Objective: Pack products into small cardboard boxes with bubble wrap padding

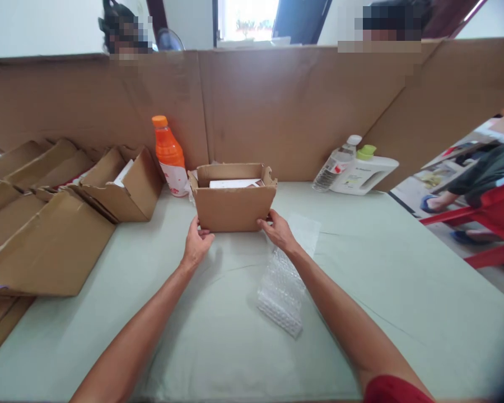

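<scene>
A small open cardboard box (233, 207) stands in the middle of the pale green table (403, 291), with a white flat item (234, 183) lying inside it. My left hand (196, 243) grips the box's lower left corner, fingers curled onto its front. My right hand (277, 228) holds the lower right corner in the same way. A sheet of bubble wrap (283, 285) lies on the table under my right forearm.
Several folded cardboard boxes (46, 224) are stacked at the left. An orange bottle (170, 157) stands left of the box; a clear water bottle (336, 164) and a white jug (365, 170) stand at the right. A cardboard wall (298, 106) backs the table. Other people sit beyond.
</scene>
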`<state>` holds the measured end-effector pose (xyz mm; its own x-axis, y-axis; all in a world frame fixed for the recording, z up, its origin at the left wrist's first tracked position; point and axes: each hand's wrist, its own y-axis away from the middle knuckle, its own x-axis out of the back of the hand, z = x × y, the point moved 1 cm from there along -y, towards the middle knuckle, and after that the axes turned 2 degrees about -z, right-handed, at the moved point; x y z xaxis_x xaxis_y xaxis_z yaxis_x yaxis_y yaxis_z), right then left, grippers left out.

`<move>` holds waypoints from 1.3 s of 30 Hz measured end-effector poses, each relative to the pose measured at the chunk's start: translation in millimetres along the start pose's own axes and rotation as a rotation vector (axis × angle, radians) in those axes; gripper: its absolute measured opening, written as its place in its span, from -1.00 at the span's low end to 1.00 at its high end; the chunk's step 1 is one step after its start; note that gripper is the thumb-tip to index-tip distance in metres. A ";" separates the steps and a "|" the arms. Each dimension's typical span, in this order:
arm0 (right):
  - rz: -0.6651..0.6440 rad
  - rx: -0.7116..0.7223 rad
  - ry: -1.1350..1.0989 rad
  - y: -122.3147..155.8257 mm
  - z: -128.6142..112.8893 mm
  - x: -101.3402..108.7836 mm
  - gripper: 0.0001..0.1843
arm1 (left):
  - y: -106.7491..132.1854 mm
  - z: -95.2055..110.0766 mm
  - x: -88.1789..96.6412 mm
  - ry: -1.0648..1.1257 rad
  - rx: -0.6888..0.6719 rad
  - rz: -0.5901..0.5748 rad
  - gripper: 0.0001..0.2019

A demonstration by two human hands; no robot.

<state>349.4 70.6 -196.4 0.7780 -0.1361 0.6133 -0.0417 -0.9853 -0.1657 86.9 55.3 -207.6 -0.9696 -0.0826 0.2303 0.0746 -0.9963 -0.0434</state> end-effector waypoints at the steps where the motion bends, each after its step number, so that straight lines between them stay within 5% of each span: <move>1: -0.003 -0.008 0.003 -1.1 0.2 3.7 -0.59 | -3.9 0.0 -1.3 0.001 0.010 -0.005 -0.24; 5: -0.051 -0.027 0.028 36.6 -1.6 36.9 -0.56 | 6.8 -2.3 9.7 -0.017 0.049 -0.010 -0.18; 9: -0.313 0.177 0.240 137.1 -7.7 66.8 -0.30 | 59.4 -12.1 40.5 -0.124 0.004 -0.108 -0.38; 11: -0.348 0.256 0.377 184.5 -8.3 64.5 -0.10 | 89.1 -17.9 50.7 -0.229 -0.089 -0.209 -0.52; 13: -0.303 0.285 0.469 215.4 -6.8 50.0 -0.20 | 113.3 -21.1 53.2 -0.298 -0.206 -0.306 -0.59; 16: -0.121 0.302 0.461 230.1 -6.9 22.5 -0.62 | 136.4 -17.2 48.6 -0.348 -0.331 -0.429 -0.56; 19: -0.092 0.354 0.282 228.2 -22.6 8.1 -0.66 | 153.0 -4.5 50.1 -0.402 -0.390 -0.528 -0.41; 24: -0.511 0.367 -0.152 233.9 -75.9 5.4 -0.74 | 199.5 12.9 72.6 -0.374 -0.550 -0.590 -0.13; 28: -0.735 0.142 -0.469 239.1 -91.0 -7.0 -0.65 | 236.4 11.4 78.1 -0.261 -0.337 -0.582 -0.30; 30: -0.668 -0.009 -0.500 240.8 -85.5 -14.7 -0.61 | 243.1 8.9 75.4 -0.227 -0.163 -0.547 -0.45; 34: -0.282 -0.155 -0.412 249.0 -74.3 -13.6 -0.67 | 232.4 6.5 67.8 -0.224 -0.006 -0.496 -0.52; 37: -0.017 -0.049 -0.233 261.5 -78.9 0.6 -0.76 | 216.8 4.7 61.5 -0.288 0.014 -0.464 -0.46; 39: 0.033 0.126 -0.091 271.5 -85.8 6.2 -0.79 | 208.9 2.7 56.0 -0.341 0.008 -0.468 -0.44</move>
<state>289.1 -206.6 -171.3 0.8314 -0.1524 0.5344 0.0064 -0.9589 -0.2836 48.8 -157.5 -201.2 -0.7702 0.3648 0.5232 -0.3410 -0.9287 0.1457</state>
